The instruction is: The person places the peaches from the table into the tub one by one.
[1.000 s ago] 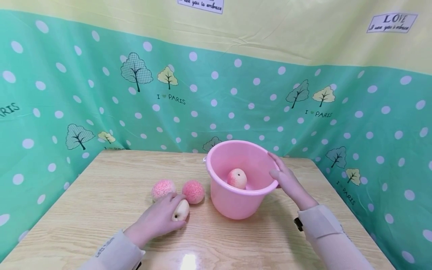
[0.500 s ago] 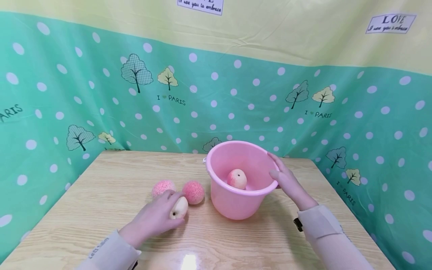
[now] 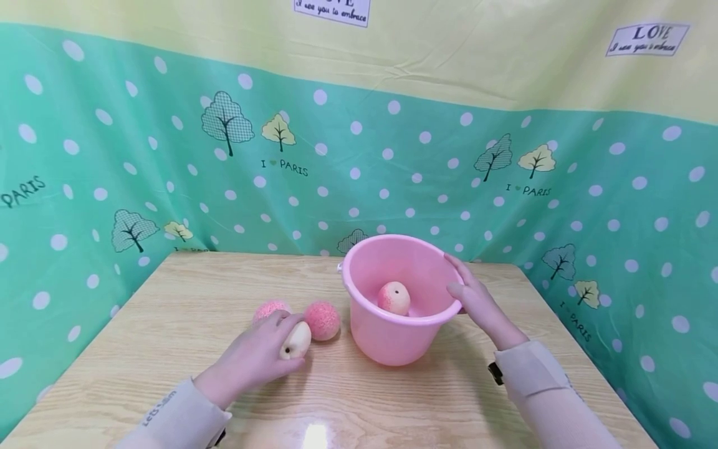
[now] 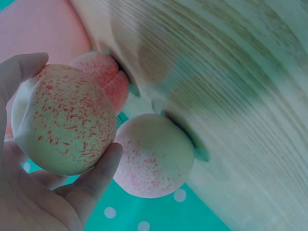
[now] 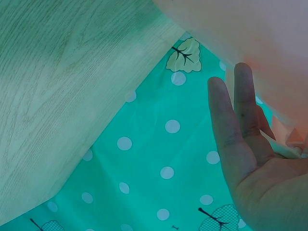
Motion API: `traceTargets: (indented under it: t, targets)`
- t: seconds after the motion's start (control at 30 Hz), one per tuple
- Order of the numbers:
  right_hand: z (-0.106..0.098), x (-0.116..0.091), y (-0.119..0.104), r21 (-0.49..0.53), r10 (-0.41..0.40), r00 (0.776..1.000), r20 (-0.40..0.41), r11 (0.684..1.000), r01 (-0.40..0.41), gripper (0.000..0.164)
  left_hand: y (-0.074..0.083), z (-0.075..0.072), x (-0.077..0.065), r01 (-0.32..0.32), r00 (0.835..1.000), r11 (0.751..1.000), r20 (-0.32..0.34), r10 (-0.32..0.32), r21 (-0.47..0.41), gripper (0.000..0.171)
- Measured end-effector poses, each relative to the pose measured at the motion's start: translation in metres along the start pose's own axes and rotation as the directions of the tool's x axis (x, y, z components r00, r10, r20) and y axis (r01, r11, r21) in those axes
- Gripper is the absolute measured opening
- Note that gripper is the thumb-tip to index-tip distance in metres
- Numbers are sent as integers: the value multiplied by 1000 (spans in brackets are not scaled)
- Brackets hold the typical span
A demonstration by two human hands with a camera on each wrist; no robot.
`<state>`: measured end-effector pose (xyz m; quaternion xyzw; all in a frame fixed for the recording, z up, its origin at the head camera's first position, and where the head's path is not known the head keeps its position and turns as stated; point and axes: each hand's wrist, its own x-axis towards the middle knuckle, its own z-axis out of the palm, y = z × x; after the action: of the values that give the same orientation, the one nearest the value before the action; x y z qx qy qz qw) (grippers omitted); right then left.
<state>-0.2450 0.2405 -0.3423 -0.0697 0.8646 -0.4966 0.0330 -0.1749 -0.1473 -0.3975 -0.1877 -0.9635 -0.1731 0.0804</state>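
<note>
A pink bucket (image 3: 389, 343), cut off in both wrist views, stands left of the right hand (image 3: 483, 308), which grips its rim, thumb inside, some fingers hidden. The left hand (image 3: 249, 355), palm turned toward the bucket, holds a pale peach (image 4: 65, 122) between thumb and fingers, partly covering a speckled peach (image 3: 272, 308). A redder peach (image 3: 322, 322) sits just beyond the grip.
</note>
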Motion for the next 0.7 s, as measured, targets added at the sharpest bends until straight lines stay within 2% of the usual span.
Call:
traceTargets:
  t: [0.2,0.7]
  targets:
    - [0,0,1,1,8,1000,1,1000,-8,69,1,-3,2,-4,1000,1000,3,3,12,72]
    - [-1,1,1,-3,1,1000,1,1000,-1,69,1,-11,5,-47,997,998,-61,50,48,65]
